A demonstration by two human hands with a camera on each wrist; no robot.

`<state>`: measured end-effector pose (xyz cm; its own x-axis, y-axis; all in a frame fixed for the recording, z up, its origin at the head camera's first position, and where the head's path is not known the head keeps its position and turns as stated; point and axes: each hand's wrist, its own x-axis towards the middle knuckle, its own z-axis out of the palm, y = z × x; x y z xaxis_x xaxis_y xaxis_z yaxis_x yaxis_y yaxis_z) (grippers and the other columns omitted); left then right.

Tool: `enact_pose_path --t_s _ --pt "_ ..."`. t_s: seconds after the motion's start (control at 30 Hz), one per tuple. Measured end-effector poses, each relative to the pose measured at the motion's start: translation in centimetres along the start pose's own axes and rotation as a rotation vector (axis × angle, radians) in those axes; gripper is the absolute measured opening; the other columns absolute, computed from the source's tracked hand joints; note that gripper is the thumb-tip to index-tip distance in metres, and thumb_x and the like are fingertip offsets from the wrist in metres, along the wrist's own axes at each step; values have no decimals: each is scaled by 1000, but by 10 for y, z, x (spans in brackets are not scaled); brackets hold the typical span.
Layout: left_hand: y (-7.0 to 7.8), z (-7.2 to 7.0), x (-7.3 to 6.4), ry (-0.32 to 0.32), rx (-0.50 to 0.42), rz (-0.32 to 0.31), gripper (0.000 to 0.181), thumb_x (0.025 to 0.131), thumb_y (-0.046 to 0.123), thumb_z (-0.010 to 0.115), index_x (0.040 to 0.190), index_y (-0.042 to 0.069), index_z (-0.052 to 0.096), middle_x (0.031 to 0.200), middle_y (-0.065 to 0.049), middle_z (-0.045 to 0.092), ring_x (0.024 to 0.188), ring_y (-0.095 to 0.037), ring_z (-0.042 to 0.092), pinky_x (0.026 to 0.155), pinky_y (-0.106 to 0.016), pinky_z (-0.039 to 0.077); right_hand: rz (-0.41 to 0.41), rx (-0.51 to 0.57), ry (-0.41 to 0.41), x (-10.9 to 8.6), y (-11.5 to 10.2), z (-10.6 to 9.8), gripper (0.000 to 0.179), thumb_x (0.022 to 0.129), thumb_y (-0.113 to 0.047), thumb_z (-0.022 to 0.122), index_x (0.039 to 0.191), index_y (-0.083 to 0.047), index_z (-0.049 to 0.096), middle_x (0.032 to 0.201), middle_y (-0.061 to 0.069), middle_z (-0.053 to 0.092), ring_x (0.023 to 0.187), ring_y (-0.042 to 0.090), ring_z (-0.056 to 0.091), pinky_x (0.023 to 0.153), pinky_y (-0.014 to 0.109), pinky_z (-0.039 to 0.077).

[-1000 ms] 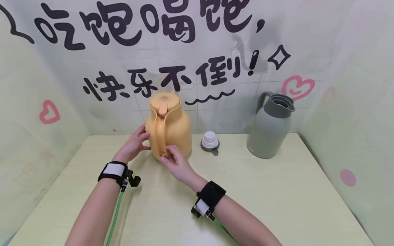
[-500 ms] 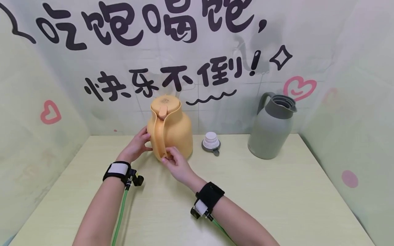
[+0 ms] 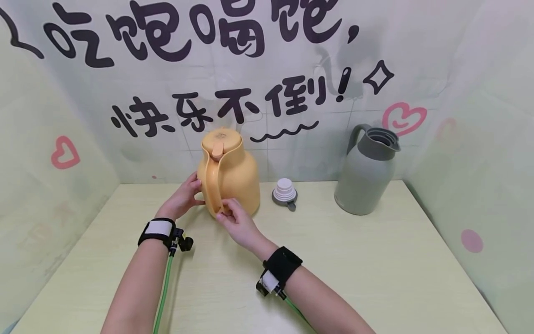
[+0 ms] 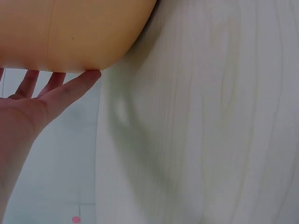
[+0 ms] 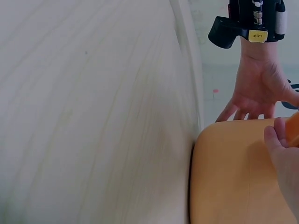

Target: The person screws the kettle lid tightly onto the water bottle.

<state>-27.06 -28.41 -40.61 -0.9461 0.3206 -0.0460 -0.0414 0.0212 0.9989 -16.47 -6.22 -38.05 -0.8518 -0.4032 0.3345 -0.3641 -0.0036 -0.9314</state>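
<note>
A yellow-orange thermos jug [image 3: 243,178] with a lid stands upright on the table at the back wall, its handle [image 3: 213,183] facing the viewer. My left hand [image 3: 181,198] lies against the jug's left side, thumb and fingers spread. The left wrist view shows the fingertips of that hand [image 4: 51,95] touching the curved wall with fairly straight fingers. With thumb and fingertips, my right hand [image 3: 240,226] pinches the lower end of the handle. In the right wrist view this hand [image 5: 287,161] is partly cut off by the frame edge.
To the right of the jug, a white ribbed stopper [image 3: 285,190] with a grey base sits on the table [image 3: 333,264]. Further right stands a grey thermos jug [image 3: 365,176] with an uncovered mouth. A printed wall sheet [image 3: 308,157] closes off the back.
The yellow-orange jug has turned slightly, its handle shifting a little to the left, and its top sits slightly lower. Both hands stay on it; the left wrist has moved slightly right.
</note>
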Motion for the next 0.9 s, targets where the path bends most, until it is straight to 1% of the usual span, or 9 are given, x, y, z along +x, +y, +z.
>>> enact_pose_path --t_s 0.1,0.23,0.3,0.4,0.5,0.63,0.77,0.83,0.9 --pt "0 1 -1 5 -3 -8 64 102 35 40 154 17 8 150 -19 20 136 -40 19 95 -70 26 -19 -33 -16 -1 2 -2 24 93 6 55 117 11 53 104 20 50 91 17 48 81 21 45" --pt "-1 3 -3 20 2 -22 65 103 37 39 154 16 6 153 -20 18 139 -39 16 97 -69 26 -17 -63 -47 -4 1 -5 32 93 6 54 124 12 50 112 22 51 100 30 55 88 30 47" --pt "-2 3 -4 31 24 -26 66 103 40 38 154 15 6 154 -19 18 139 -39 17 97 -68 27 -11 -79 -58 -6 -1 -7 38 94 5 54 130 12 47 118 23 51 104 35 56 91 36 46" --pt "-4 5 -9 49 59 -30 69 102 45 39 154 12 8 153 -20 19 139 -40 19 98 -66 29 -1 -100 -62 -11 -3 -11 44 93 4 56 136 9 43 125 24 52 104 37 57 92 42 45" --pt "-6 5 -18 71 120 -38 73 101 48 39 153 8 9 154 -21 18 137 -42 22 98 -63 31 -6 -109 -40 -17 0 -17 46 91 6 57 136 7 44 128 23 52 100 37 58 90 46 45" --pt "-9 6 -31 97 196 -63 72 100 47 43 153 7 14 153 -21 22 135 -41 28 98 -59 35 -21 -129 24 -24 24 -31 44 89 7 59 132 4 50 129 20 52 97 34 60 89 47 46" --pt "-12 8 -42 105 277 -75 71 98 40 53 151 5 22 148 -22 31 131 -39 36 96 -54 40 7 -172 87 -33 42 -53 41 89 4 61 129 -1 54 127 14 54 97 27 61 87 43 47" --pt "-12 10 -47 114 351 -72 68 97 36 57 149 2 27 143 -24 38 126 -38 42 93 -51 43 30 -203 110 -39 44 -65 38 89 3 61 126 -1 56 125 13 56 96 26 61 87 41 48" --pt "-10 14 -52 122 461 -61 61 96 31 59 143 -1 36 134 -24 47 118 -37 49 87 -47 47 59 -235 133 -46 45 -77 35 89 2 62 123 -2 58 123 11 57 95 24 61 86 40 48"
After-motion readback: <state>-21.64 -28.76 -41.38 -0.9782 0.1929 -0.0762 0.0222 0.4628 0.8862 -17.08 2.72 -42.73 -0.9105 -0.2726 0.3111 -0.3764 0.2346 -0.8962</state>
